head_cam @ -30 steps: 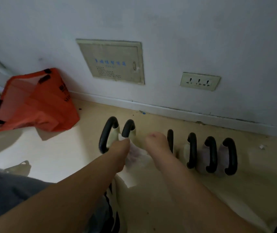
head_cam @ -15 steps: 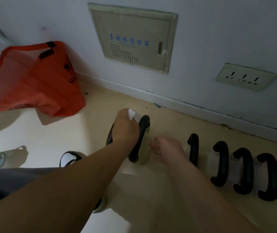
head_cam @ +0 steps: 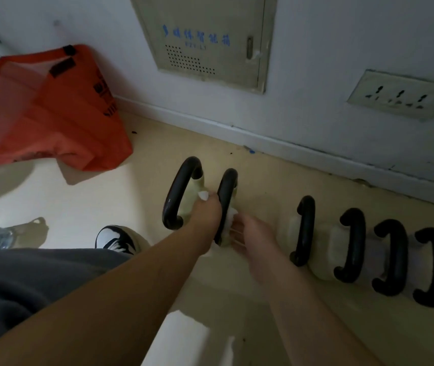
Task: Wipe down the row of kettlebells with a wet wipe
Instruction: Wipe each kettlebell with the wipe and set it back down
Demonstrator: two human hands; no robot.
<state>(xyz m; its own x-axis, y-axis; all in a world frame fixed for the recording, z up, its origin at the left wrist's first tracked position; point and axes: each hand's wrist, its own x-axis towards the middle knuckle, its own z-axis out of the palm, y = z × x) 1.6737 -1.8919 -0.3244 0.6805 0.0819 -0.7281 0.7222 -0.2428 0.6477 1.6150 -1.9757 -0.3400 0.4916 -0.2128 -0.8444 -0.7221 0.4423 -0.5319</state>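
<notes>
the left hand (head_cam: 206,212) has slid down the handle of the second kettlebell (head_cam: 227,191), curled round it with the wipe (head_cam: 203,195) bunched inside to scrub, while the right hand (head_cam: 252,237), spread open just beside, braces its body, likely against tipping.

Kettlebells (head_cam: 304,231) rowed along the wall (head_cam: 342,35), bag (head_cam: 52,114) left, socket (head_cam: 400,96) above right
</notes>
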